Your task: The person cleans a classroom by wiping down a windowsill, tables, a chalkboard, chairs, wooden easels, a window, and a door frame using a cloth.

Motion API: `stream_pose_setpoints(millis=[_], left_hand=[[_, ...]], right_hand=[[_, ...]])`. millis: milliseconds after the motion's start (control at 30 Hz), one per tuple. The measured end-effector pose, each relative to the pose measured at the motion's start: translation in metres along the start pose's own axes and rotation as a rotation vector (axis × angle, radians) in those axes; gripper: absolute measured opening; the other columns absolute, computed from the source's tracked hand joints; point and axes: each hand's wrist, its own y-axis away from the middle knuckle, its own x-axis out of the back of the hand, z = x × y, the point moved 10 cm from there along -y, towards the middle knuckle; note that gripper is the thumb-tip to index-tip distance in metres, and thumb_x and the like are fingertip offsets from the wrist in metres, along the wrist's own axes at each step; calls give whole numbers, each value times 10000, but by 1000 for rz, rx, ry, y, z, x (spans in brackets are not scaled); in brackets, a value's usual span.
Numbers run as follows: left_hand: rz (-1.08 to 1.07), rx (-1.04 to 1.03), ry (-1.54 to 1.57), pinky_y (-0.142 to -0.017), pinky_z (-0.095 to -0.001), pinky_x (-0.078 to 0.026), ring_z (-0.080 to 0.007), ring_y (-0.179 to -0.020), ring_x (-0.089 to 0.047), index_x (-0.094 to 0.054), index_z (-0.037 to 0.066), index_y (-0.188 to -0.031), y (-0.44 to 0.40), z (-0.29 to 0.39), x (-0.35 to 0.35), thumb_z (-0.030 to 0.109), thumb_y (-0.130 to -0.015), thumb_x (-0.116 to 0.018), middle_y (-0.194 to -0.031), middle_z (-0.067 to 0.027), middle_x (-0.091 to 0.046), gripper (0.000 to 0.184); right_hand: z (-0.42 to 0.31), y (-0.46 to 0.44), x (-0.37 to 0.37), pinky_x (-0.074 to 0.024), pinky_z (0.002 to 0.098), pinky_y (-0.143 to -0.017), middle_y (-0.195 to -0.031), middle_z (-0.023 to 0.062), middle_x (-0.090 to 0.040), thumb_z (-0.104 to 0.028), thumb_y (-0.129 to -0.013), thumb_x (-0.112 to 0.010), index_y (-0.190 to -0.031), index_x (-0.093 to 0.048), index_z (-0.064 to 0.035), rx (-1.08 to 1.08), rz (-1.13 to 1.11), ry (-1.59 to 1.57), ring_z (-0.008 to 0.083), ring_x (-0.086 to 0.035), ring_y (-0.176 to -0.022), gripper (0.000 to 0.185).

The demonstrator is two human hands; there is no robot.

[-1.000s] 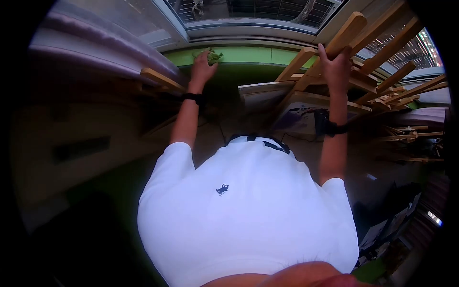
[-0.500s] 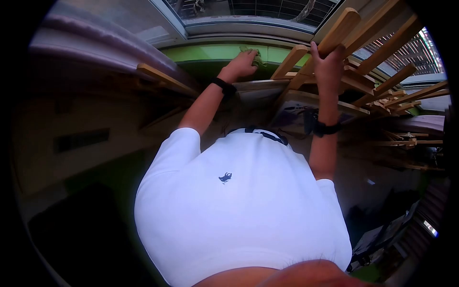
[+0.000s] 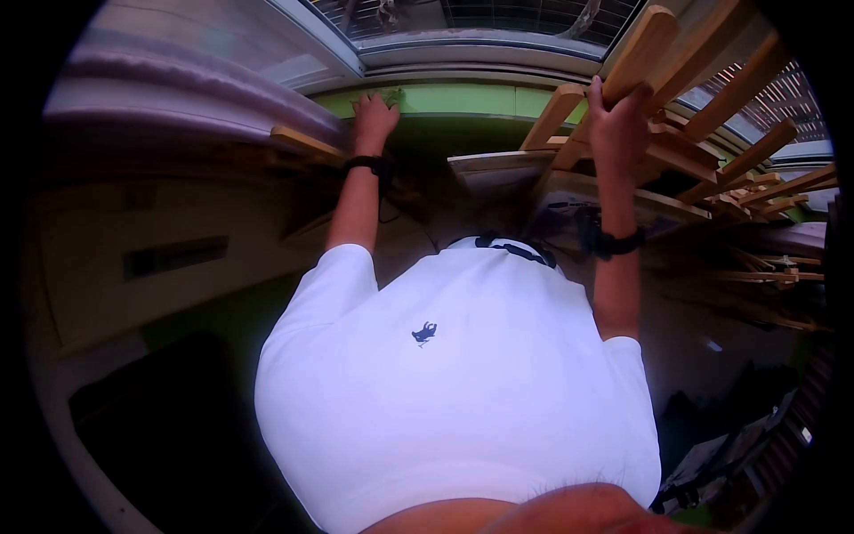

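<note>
My left hand (image 3: 375,120) rests on a crumpled green cloth (image 3: 392,96) at the left part of the green window sill (image 3: 471,100); its fingers are bent over the cloth, which partly shows beside them. My right hand (image 3: 617,120) is wrapped round a thick wooden bar (image 3: 642,55) of an easel-like frame, at the right end of the sill. Black bands circle both wrists.
Above the sill is a window frame (image 3: 480,58) with a grille outside. A pinkish curtain (image 3: 178,98) hangs at the left, by a wooden bar (image 3: 307,144). More wooden frames (image 3: 743,165) and a white board (image 3: 498,162) stand at the right.
My left hand with the cloth first slid right along the sill, then came back left. My right hand has stayed on the wooden bar.
</note>
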Motion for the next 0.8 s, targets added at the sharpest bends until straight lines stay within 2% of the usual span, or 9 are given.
stream_pose_setpoints(millis=[100,167,300,433,533,600,667,767,800], left_hand=[[-56,-100,-55,-969,-490,-424,-469,-1118,-492,-593,9,-1155,-4,37,-19,420,-762,-649,-1209,-307,-505,572],[-199,-164,108,-930,-487,-455,-459,-1048,-544,-625,20,-1117,-6,69,-45,482,-733,-663,-1174,-299,-534,602],[-405,-353,133,-888,-465,-487,-416,-1021,-581,-642,46,-1106,1,151,-87,504,-733,-654,-1144,-276,-552,591],[-451,-330,66,-884,-462,-492,-402,-1026,-590,-652,58,-1091,22,192,-64,511,-732,-650,-1162,-260,-553,578],[-429,-206,71,-895,-473,-486,-392,-1055,-590,-629,79,-1141,26,178,-47,496,-748,-632,-1185,-239,-553,573],[-391,78,88,-909,-490,-475,-396,-1088,-581,-583,100,-1217,19,131,-37,482,-773,-602,-1207,-216,-554,586],[-386,199,95,-922,-499,-465,-411,-1100,-572,-544,108,-1260,10,88,-38,472,-794,-574,-1238,-207,-547,592],[-306,227,98,-924,-484,-467,-397,-1093,-582,-560,82,-1231,2,39,-22,474,-802,-562,-1231,-192,-575,580],[-296,286,89,-919,-462,-473,-363,-1088,-594,-580,75,-1200,2,19,-18,461,-803,-571,-1207,-198,-594,554]], right_hand=[[-1,0,2,-539,499,-594,-738,228,-656,-415,-880,-615,-1153,-335,-35,7,-14,-2,425,-664,-709,545],[-1,1,2,-540,499,-602,-758,234,-657,-407,-884,-612,-1165,-333,-37,-7,-22,-33,426,-665,-723,543],[0,1,-2,-543,497,-643,-813,251,-656,-384,-897,-602,-1223,-316,-40,-25,-44,-181,433,-662,-763,554],[-3,3,1,-539,495,-679,-833,256,-652,-364,-904,-602,-1246,-321,-41,-60,-37,-242,437,-659,-792,547],[-3,7,0,-531,487,-680,-857,254,-645,-351,-903,-610,-1247,-361,-15,17,106,-289,429,-656,-810,541],[1,10,1,-521,477,-658,-881,256,-636,-340,-901,-617,-1226,-412,17,-15,144,-281,420,-651,-806,524],[2,10,-4,-515,465,-640,-891,250,-631,-341,-900,-618,-1221,-433,37,3,177,-293,413,-645,-793,530],[9,12,-9,-511,461,-638,-896,246,-631,-345,-902,-619,-1233,-430,34,-47,152,-298,412,-643,-801,538],[8,12,-7,-511,461,-638,-896,246,-631,-345,-902,-619,-1233,-430,34,-42,165,-308,412,-643,-801,538]])
